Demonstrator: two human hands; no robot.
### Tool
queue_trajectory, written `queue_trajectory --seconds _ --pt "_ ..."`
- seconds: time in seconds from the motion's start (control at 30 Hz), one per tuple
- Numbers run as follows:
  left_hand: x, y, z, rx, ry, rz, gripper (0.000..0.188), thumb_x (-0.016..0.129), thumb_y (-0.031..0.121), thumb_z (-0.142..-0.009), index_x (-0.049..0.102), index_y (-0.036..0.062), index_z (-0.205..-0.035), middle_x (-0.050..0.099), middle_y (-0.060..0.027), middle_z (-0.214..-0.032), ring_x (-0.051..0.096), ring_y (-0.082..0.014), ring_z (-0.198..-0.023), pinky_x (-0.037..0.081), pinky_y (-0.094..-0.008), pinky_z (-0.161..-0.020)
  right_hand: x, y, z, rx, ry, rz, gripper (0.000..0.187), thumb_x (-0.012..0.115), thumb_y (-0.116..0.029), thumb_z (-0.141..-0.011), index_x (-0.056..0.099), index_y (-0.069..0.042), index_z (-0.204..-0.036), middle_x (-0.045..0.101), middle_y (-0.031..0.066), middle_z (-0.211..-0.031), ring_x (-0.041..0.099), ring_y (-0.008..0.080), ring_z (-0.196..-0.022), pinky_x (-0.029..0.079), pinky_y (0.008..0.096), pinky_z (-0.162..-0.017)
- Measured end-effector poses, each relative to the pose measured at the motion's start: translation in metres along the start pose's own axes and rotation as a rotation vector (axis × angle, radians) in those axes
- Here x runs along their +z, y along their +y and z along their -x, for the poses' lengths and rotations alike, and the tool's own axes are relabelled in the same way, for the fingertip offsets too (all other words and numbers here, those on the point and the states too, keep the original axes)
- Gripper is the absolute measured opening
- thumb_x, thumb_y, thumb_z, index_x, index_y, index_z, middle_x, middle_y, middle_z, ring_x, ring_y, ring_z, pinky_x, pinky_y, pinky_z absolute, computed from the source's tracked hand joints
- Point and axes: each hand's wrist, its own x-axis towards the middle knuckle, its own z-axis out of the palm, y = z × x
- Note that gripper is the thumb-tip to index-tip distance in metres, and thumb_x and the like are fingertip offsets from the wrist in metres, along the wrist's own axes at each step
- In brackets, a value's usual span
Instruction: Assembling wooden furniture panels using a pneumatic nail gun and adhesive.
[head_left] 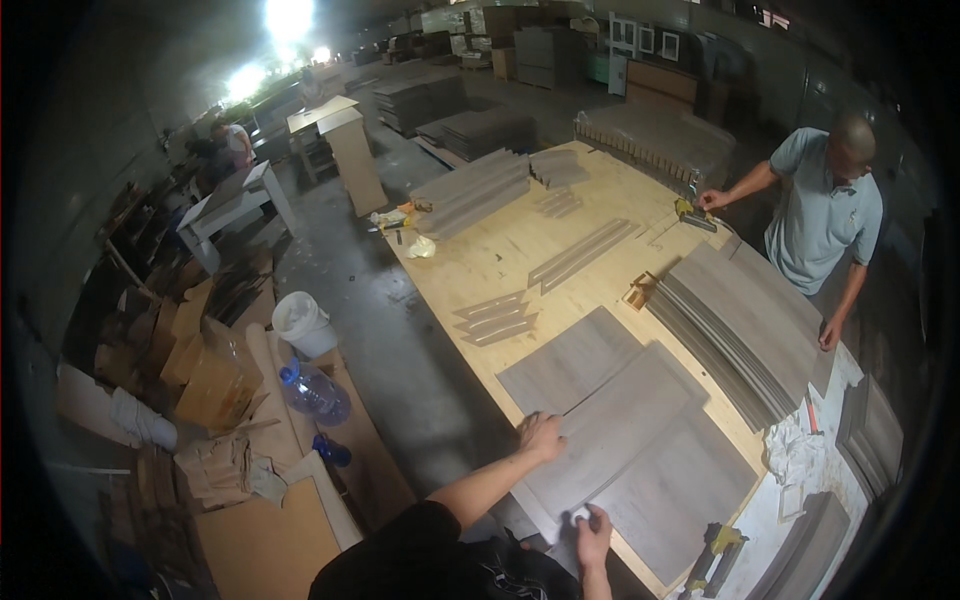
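A wood-grain grey panel lies partly over other grey panels on the light wooden worktable. My left hand rests at the left edge of this panel, its fingers curled over the edge. Closer to me, my right hand is closed at the panel's near corner, where something small and white shows by the thumb. Beneath it, a second grey panel sticks out on the far side, and a third panel on the right.
A stack of grey boards stands on the right, beside a co-worker. Narrow grey strips lie mid-table. A yellow-and-black nail gun sits near right. Left of the table are a white bucket and a clear bottle.
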Motion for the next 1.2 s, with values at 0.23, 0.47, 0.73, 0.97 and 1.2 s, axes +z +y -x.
queue_trajectory --seconds 0.23,0.47,0.73,0.97,1.2 --pt "-0.008 -0.025 0.0 0.203 0.288 -0.068 0.066 0.069 0.031 -0.088 0.047 0.0119 -0.147 0.05 -0.0101 -0.144 0.036 -0.0317 -0.142 0.02 -0.0537 -0.12 -0.004 -0.03 -0.014 -0.092 -0.366 -0.007 0.043 0.066 -0.011 -0.093 0.06 -0.001 -0.135 0.07 0.0047 -0.101 0.064 0.0119 -0.096 0.052 0.027 -0.084" --pt "0.01 -0.093 0.048 -0.141 0.294 0.181 0.059 0.073 0.035 -0.088 0.055 0.0101 -0.138 0.053 -0.0142 -0.136 0.046 -0.0359 -0.133 0.039 -0.0518 -0.111 -0.172 -0.015 -0.119 -0.427 0.483 0.621 0.045 0.071 -0.012 -0.082 0.063 0.005 -0.124 0.067 0.0228 -0.116 0.065 0.0377 -0.109 0.05 0.0451 -0.099" --pt "-0.004 -0.078 0.041 -0.3 0.208 0.091 0.053 0.073 0.039 -0.086 0.062 0.0072 -0.128 0.058 -0.0152 -0.129 0.056 -0.0346 -0.124 0.05 -0.0481 -0.102 -0.225 0.008 -0.157 -0.149 0.501 0.679 0.058 0.076 -0.02 -0.079 0.062 0.005 -0.129 0.063 0.0271 -0.121 0.06 0.0426 -0.116 0.046 0.0489 -0.104" --pt "-0.03 -0.09 0.005 -0.332 0.251 0.051 0.052 0.072 0.037 -0.087 0.063 0.0064 -0.127 0.058 -0.0172 -0.129 0.053 -0.0354 -0.129 0.048 -0.047 -0.106 -0.196 -0.037 -0.11 -0.026 0.329 0.73 0.067 0.078 -0.029 -0.072 0.063 0.006 -0.126 0.07 0.0265 -0.111 0.068 0.0408 -0.107 0.052 0.0446 -0.097" --pt "-0.059 -0.105 -0.033 -0.299 0.139 0.01 0.054 0.077 0.039 -0.085 0.063 0.0058 -0.125 0.059 -0.0165 -0.135 0.053 -0.0346 -0.131 0.048 -0.0457 -0.106 -0.167 -0.066 -0.062 0.074 0.254 0.696 0.059 0.073 -0.026 -0.08 0.059 0.008 -0.126 0.069 0.0271 -0.11 0.068 0.0351 -0.101 0.052 0.043 -0.09"
